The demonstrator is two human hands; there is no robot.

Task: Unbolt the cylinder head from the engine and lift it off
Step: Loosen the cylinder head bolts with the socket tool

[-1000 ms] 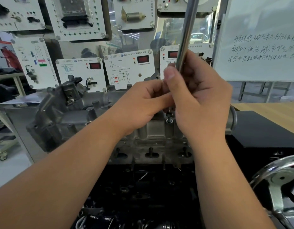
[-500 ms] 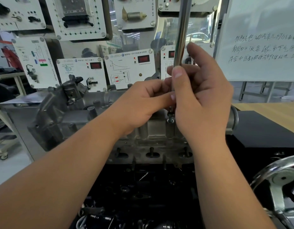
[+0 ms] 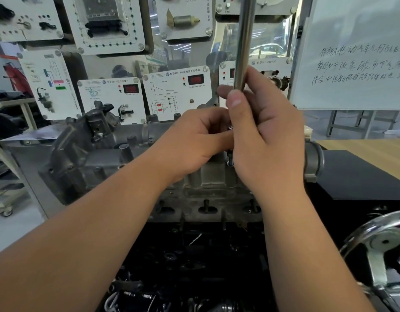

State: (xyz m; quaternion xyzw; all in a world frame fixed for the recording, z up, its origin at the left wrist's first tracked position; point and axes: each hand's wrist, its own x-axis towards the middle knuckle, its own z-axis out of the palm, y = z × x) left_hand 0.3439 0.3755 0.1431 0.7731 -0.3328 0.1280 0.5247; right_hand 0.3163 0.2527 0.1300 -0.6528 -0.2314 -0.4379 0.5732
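The grey cylinder head [image 3: 98,158] sits on top of the dark engine block [image 3: 194,255] in front of me. A long shiny steel wrench bar [image 3: 245,41] stands nearly upright over the head, running out of the top of the frame. My right hand [image 3: 264,140] pinches the bar between thumb and fingers at its lower part. Curled beside it, my left hand [image 3: 194,143] holds the bar's lower end, which its fingers hide. Below the hands a bolt [image 3: 230,159] sticks up from the head.
Behind the engine stands a display wall of white instrument panels [image 3: 176,93]. A whiteboard [image 3: 356,52] with handwriting is at the right. A chrome handwheel [image 3: 379,244] sits at lower right, beside a black stand surface [image 3: 356,176] and a wooden table [image 3: 363,145].
The bar has swung slightly left towards upright. My right hand's fingers have loosened and shifted higher on the bar, the thumb rising. My left hand has stayed at the bar's lower end.
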